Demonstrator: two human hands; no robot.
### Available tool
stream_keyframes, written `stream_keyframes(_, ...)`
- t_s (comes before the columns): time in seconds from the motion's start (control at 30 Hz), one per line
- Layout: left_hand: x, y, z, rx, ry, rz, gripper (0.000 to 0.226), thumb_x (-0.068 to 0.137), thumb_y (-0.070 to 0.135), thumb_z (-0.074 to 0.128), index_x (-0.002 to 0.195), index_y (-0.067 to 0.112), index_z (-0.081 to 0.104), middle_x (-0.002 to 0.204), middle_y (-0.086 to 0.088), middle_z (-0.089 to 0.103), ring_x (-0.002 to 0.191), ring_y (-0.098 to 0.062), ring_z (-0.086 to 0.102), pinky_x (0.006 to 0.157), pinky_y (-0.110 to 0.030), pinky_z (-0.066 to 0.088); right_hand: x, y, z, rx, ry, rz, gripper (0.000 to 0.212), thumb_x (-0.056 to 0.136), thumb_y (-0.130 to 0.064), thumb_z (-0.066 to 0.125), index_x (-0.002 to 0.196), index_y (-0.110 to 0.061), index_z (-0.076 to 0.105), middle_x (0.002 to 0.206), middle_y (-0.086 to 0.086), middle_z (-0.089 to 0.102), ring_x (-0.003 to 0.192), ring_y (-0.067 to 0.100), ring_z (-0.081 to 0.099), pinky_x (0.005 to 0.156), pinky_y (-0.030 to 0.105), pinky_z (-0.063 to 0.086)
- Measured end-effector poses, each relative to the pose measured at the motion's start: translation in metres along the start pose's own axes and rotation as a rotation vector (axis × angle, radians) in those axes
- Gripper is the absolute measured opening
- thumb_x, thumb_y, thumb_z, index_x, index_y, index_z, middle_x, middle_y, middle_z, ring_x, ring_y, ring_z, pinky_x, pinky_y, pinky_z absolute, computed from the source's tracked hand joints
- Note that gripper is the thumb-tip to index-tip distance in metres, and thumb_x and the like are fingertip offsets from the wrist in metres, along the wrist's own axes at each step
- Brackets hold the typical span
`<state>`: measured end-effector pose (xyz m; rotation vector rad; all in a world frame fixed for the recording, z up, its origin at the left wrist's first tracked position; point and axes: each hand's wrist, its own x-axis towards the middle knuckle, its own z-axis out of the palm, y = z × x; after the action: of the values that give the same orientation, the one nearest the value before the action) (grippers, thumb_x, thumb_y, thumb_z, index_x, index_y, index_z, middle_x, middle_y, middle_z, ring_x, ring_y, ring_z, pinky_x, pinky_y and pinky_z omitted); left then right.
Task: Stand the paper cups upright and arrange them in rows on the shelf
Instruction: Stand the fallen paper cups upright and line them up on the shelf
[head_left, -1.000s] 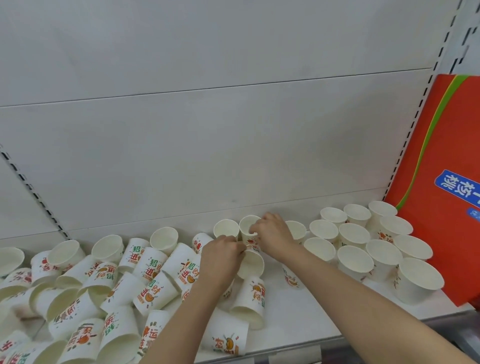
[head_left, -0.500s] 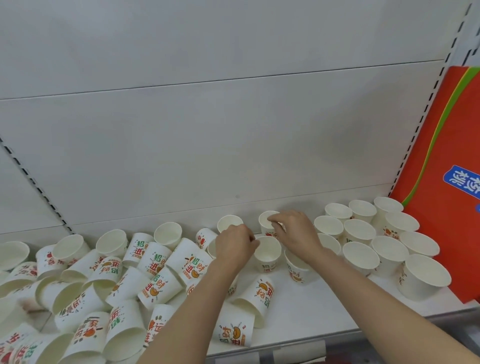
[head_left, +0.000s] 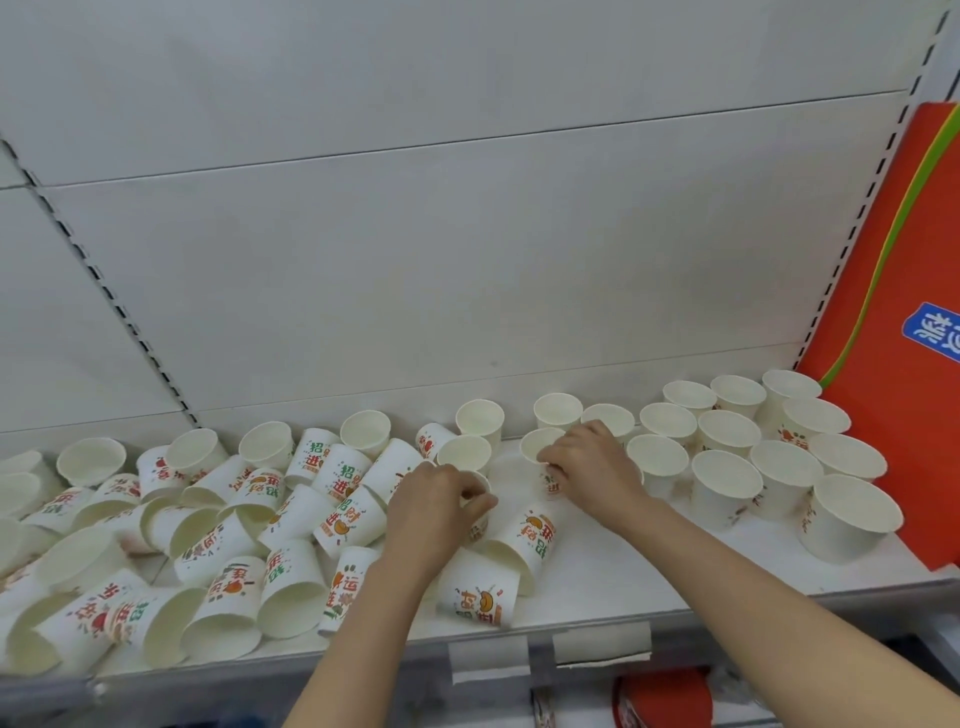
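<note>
Printed white paper cups cover the white shelf (head_left: 613, 582). On the right, several upright cups (head_left: 727, 470) stand in rows. A heap of tipped cups (head_left: 291, 525) fills the left half. My right hand (head_left: 592, 462) grips an upright cup (head_left: 540, 447) at the left end of the rows. My left hand (head_left: 436, 499) pinches the rim of another cup (head_left: 478, 525), mostly hidden under the fingers. Two cups (head_left: 524, 540) lie on their sides in front of my hands.
A red carton (head_left: 914, 322) leans against the shelf's right end beside the rows. The white back panel (head_left: 467, 260) rises right behind the cups. Paper price tags (head_left: 597, 644) hang on the shelf's front edge. A red item (head_left: 660, 701) sits on the level below.
My right hand has drawn back from the rear cup to a cup nearer the front. My left hand has stayed on a cup in the middle; the view shifted left.
</note>
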<state>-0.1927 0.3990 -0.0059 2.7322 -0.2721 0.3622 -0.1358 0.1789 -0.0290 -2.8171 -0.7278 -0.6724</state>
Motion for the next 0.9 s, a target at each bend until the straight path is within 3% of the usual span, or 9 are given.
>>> stream_keyframes(0.13,-0.01,-0.001,-0.004,-0.008,-0.004,-0.031,0.03,0.08,0.055,0.067,0.104,0.037,0.069,0.106,0.015,0.066,0.099,-0.01,0.052,0.08,-0.029,0.044,-0.023,-0.019,-0.012,0.233,0.108,-0.112,0.032,0.073,-0.005,0.062,0.101,-0.018,0.07,0.097,-0.005,0.069,0.093,0.019,0.058,0.082,0.031,0.04)
stream_keyframes(0.2,-0.019,-0.005,-0.002,-0.054,0.039,-0.068,0.048,0.075,0.055,0.071,0.118,0.034,0.062,0.121,0.012,0.059,0.109,-0.013,0.048,0.088,-0.028,0.042,-0.043,-0.028,-0.016,0.355,-0.052,-0.169,0.049,0.076,-0.004,0.056,0.122,-0.021,0.062,0.121,-0.004,0.063,0.114,0.017,0.054,0.095,0.033,0.043)
stream_keyframes(0.3,-0.023,-0.004,0.0,-0.078,0.013,-0.159,0.081,0.069,0.058,0.075,0.138,0.025,0.045,0.135,0.003,0.049,0.123,-0.02,0.043,0.098,-0.032,0.039,-0.061,-0.038,-0.02,0.321,-0.335,-0.219,0.074,0.074,-0.008,0.056,0.144,-0.024,0.038,0.147,-0.003,0.039,0.137,0.015,0.031,0.11,0.027,0.022)
stream_keyframes(0.37,-0.019,0.001,0.003,-0.077,-0.027,-0.218,0.091,0.069,0.061,0.073,0.143,0.021,0.038,0.139,-0.001,0.047,0.126,-0.023,0.043,0.1,-0.036,0.04,-0.06,-0.043,-0.017,0.274,-0.371,-0.227,0.077,0.076,-0.017,0.064,0.146,-0.026,0.032,0.147,-0.004,0.038,0.136,0.014,0.029,0.107,0.026,0.019)
stream_keyframes(0.47,-0.012,0.01,0.006,-0.01,-0.056,-0.266,0.086,0.072,0.061,0.069,0.142,0.021,0.039,0.135,-0.002,0.05,0.123,-0.025,0.045,0.096,-0.038,0.043,-0.063,-0.047,-0.007,0.207,-0.3,-0.197,0.071,0.075,-0.041,0.07,0.138,-0.028,0.04,0.128,-0.003,0.05,0.118,0.019,0.045,0.099,0.031,0.033)
stream_keyframes(0.6,-0.009,0.015,0.006,0.022,-0.039,-0.282,0.073,0.074,0.055,0.068,0.136,0.022,0.047,0.127,-0.002,0.057,0.116,-0.025,0.05,0.089,-0.037,0.046,-0.087,-0.042,-0.012,0.31,-0.194,-0.013,0.063,0.072,-0.044,0.069,0.128,-0.028,0.045,0.121,-0.008,0.047,0.11,0.015,0.047,0.088,0.028,0.042)
stream_keyframes(0.7,-0.012,0.027,0.005,-0.134,0.02,-0.243,0.073,0.072,0.052,0.07,0.136,0.023,0.05,0.13,0.001,0.057,0.119,-0.021,0.051,0.094,-0.036,0.045,-0.109,-0.035,-0.03,0.568,-0.037,0.308,0.06,0.066,-0.034,0.077,0.12,-0.03,0.05,0.116,-0.014,0.049,0.11,0.008,0.047,0.084,0.016,0.036)
stream_keyframes(0.8,-0.017,0.057,0.011,-0.267,-0.075,-0.145,0.075,0.071,0.049,0.073,0.138,0.025,0.049,0.129,0.002,0.059,0.117,-0.017,0.054,0.095,-0.033,0.045,-0.137,-0.02,-0.042,0.791,0.132,0.603,0.064,0.064,-0.028,0.084,0.117,-0.036,0.05,0.112,-0.018,0.054,0.102,0.004,0.05,0.08,0.016,0.038)
stream_keyframes(0.9,-0.018,0.085,0.029,-0.221,-0.164,-0.069,0.075,0.073,0.048,0.073,0.139,0.024,0.047,0.131,0.0,0.057,0.12,-0.019,0.052,0.096,-0.032,0.043,-0.157,-0.002,-0.049,0.753,0.228,0.719,0.073,0.067,-0.026,0.084,0.129,-0.033,0.044,0.124,-0.018,0.051,0.108,0.005,0.049,0.082,0.021,0.04)
